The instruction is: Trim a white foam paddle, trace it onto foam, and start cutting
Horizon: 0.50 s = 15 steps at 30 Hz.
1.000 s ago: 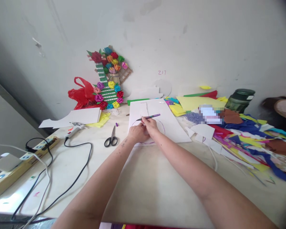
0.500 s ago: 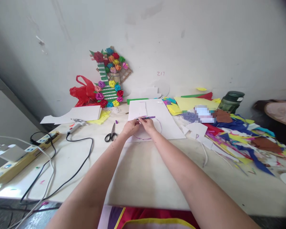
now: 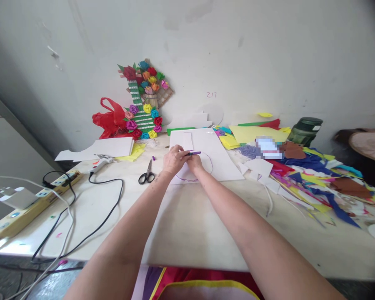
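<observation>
A white board (image 3: 225,166) lies flat with purple outlines on it: a straight-sided strip above and a large round curve below. My right hand (image 3: 194,163) is over the round outline, closed on a purple marker (image 3: 196,153) whose end points right. My left hand (image 3: 174,161) is at the board's left part, its fingers bent together and reaching across to the marker's left end. The fingertips of both hands meet there, so what the left fingers pinch is hidden. Left of that hand are black-handled scissors (image 3: 147,175) and a small purple cap (image 3: 153,158).
Left are a glue gun (image 3: 101,163), a power strip (image 3: 50,191) with cords, and white board pieces (image 3: 106,149). A paper-flower guitar (image 3: 140,104) and red bag (image 3: 109,118) stand behind. Colourful scraps (image 3: 318,183), a pixelated phone-like object (image 3: 268,148) and green bottle (image 3: 304,131) are right.
My left hand has lifted and moved slightly right, its fingers now overlapping the marker's left end. The marker has shifted slightly left with my right hand. The camera view has shifted a little.
</observation>
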{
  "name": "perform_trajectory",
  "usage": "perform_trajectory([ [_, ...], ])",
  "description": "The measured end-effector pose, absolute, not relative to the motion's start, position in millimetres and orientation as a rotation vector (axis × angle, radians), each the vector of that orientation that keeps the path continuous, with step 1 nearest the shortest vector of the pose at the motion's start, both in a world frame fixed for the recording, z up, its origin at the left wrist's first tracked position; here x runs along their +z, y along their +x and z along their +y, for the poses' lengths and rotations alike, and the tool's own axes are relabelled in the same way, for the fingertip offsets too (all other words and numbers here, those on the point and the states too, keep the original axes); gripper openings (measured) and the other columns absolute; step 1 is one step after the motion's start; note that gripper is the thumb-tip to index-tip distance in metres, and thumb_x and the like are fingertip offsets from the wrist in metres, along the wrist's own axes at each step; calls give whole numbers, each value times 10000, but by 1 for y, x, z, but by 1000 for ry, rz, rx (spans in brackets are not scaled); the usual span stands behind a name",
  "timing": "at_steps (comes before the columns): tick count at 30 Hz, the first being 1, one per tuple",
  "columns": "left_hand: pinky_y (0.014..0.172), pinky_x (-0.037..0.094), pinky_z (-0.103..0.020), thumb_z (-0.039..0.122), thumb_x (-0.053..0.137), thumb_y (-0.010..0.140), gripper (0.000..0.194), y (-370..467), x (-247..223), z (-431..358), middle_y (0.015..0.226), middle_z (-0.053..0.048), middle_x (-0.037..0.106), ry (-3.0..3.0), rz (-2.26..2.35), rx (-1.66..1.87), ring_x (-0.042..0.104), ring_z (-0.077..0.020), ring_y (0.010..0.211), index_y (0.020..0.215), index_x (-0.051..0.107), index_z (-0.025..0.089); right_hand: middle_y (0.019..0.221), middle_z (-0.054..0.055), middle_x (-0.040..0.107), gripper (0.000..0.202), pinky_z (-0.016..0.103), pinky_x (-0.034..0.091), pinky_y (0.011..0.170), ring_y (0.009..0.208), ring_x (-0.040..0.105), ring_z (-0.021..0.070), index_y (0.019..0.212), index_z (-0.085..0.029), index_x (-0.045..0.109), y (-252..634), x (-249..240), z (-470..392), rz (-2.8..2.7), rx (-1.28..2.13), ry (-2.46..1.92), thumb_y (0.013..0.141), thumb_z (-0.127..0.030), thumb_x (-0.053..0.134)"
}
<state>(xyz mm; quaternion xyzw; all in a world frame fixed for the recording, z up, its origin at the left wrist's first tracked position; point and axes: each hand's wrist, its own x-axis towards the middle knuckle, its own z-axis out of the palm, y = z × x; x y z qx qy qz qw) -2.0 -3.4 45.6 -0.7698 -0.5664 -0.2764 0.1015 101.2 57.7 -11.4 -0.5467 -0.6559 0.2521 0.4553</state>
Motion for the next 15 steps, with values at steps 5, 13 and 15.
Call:
perform_trajectory([
  [5,699,392,-255,369,406,826,276,-7,53,0,967,-53,578,-2194,-1653,-970,527,-166,903,911,639,247,785,30,676,250,316,452,733,795,610,198,847,-228,670,101,-13,57,-1612,700,-1268,690,-386,555],
  [13,632,402,-257,427,451,782,279,-48,53,15,647,-24,576,-1573,-1838,-1620,569,-151,644,782,544,163,999,10,650,348,326,411,865,930,585,170,988,-255,634,104,-17,54,-1679,785,-1224,651,-340,615],
  [15,623,414,-252,409,456,777,254,-53,48,15,627,-20,574,-1550,-1884,-1675,580,-152,647,769,526,165,1071,9,622,351,322,395,896,988,564,176,996,-254,633,104,-16,52,-1771,728,-1308,648,-288,611],
])
